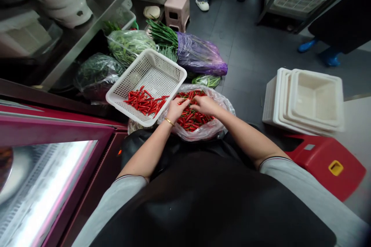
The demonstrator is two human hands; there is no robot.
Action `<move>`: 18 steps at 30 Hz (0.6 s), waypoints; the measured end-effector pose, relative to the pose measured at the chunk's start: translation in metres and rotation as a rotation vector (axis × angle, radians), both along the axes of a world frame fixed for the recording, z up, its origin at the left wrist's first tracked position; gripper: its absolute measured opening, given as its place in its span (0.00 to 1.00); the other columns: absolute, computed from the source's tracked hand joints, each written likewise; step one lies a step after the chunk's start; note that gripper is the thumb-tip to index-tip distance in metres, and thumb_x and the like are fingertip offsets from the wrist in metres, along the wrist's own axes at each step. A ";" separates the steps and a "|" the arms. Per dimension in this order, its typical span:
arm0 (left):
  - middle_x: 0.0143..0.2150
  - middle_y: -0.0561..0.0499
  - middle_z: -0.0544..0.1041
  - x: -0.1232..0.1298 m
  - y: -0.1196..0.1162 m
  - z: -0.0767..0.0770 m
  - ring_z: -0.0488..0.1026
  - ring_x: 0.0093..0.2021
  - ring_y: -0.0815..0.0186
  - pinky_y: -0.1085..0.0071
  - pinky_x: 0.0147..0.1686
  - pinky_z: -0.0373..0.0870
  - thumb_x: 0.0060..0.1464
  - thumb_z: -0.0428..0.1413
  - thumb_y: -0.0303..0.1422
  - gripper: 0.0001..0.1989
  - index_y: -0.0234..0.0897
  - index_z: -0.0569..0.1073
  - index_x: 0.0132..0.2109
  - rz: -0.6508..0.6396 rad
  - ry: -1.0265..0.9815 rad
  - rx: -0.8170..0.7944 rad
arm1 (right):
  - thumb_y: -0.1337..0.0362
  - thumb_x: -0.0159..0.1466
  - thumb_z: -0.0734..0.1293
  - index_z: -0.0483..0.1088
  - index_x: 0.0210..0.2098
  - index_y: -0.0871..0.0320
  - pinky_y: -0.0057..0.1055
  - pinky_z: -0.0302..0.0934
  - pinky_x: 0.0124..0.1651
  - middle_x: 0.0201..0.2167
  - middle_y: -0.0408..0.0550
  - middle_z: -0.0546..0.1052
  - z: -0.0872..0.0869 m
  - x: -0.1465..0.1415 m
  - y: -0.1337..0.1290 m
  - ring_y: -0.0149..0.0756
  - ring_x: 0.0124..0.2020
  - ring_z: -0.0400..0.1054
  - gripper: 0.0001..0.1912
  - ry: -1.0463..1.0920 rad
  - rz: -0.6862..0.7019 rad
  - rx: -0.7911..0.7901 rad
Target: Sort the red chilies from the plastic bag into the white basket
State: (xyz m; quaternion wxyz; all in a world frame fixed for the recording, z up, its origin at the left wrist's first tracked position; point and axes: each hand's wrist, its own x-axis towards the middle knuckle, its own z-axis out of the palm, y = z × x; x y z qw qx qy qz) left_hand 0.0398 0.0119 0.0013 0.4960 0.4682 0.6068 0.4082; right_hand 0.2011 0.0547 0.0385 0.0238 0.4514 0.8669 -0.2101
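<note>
A clear plastic bag (227, 102) full of red chilies (193, 121) with green stems lies open in front of me. Over the chilies, my left hand (177, 109) has its fingers pinched together near the bag's left side. My right hand (204, 105) meets it from the right, fingers curled and close to the left fingertips. What lies between the fingertips is too small to make out. To the left of the bag, a white perforated basket (162, 65) stands tilted, with a loose pile of red chilies (145, 101) at its near end.
Bagged greens (130, 44) and a purple bag of green stalks (199, 54) lie beyond the basket. A pink stool (177, 7) stands behind. Stacked white bins (315, 100) and a red lidded bin (333, 162) are at right. Other people's feet (203, 4) show at the top.
</note>
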 end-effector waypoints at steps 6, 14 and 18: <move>0.21 0.54 0.66 -0.002 -0.005 0.021 0.61 0.26 0.70 0.75 0.30 0.58 0.49 0.58 0.33 0.07 0.34 0.73 0.26 -0.271 0.218 0.188 | 0.58 0.68 0.57 0.72 0.29 0.62 0.28 0.55 0.36 0.29 0.50 0.76 0.016 0.001 0.007 0.33 0.31 0.66 0.18 0.177 0.090 -0.022; 0.21 0.55 0.68 0.016 -0.027 0.049 0.60 0.21 0.74 0.76 0.23 0.56 0.50 0.59 0.40 0.13 0.34 0.69 0.30 -0.477 -0.301 -0.013 | 0.48 0.68 0.52 0.71 0.31 0.61 0.28 0.59 0.27 0.19 0.45 0.71 -0.012 0.029 -0.010 0.30 0.20 0.62 0.26 0.544 -0.369 -0.267; 0.17 0.59 0.63 0.005 -0.026 0.023 0.58 0.15 0.75 0.78 0.15 0.47 0.46 0.61 0.41 0.17 0.38 0.61 0.30 -0.284 -0.437 -0.184 | 0.54 0.58 0.69 0.74 0.25 0.60 0.35 0.63 0.35 0.21 0.52 0.74 -0.038 0.055 -0.024 0.40 0.28 0.69 0.15 0.109 -0.166 -0.128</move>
